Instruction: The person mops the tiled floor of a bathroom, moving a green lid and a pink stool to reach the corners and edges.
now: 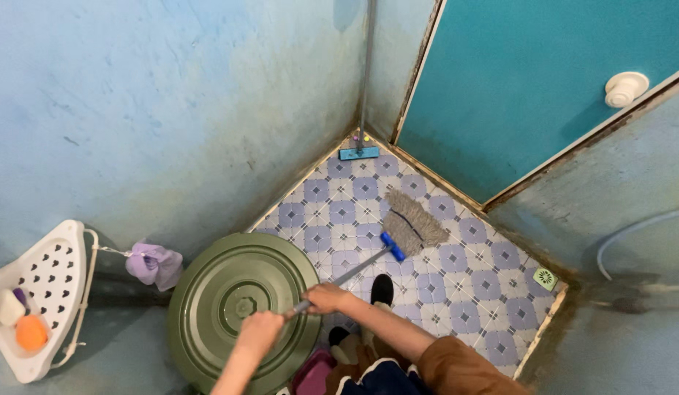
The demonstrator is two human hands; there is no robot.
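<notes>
Both my hands grip the grey metal handle (350,273) of a mop. My left hand (259,329) holds the near end, above the green lid (222,292). My right hand (327,297) holds the handle a little further along. The mop's blue socket (393,246) and grey string head (412,219) rest on the blue-and-white patterned floor tiles (464,285). My feet in dark footwear (382,290) stand on the tiles below the handle.
A big round green lidded bin fills the left corner. A white corner shelf (50,278) with soap and an orange ball hangs on the left wall, a purple pouch (155,265) beside it. A squeegee (359,153) leans in the far corner. A teal door (544,80) is right; a floor drain (545,278) lies by the wall.
</notes>
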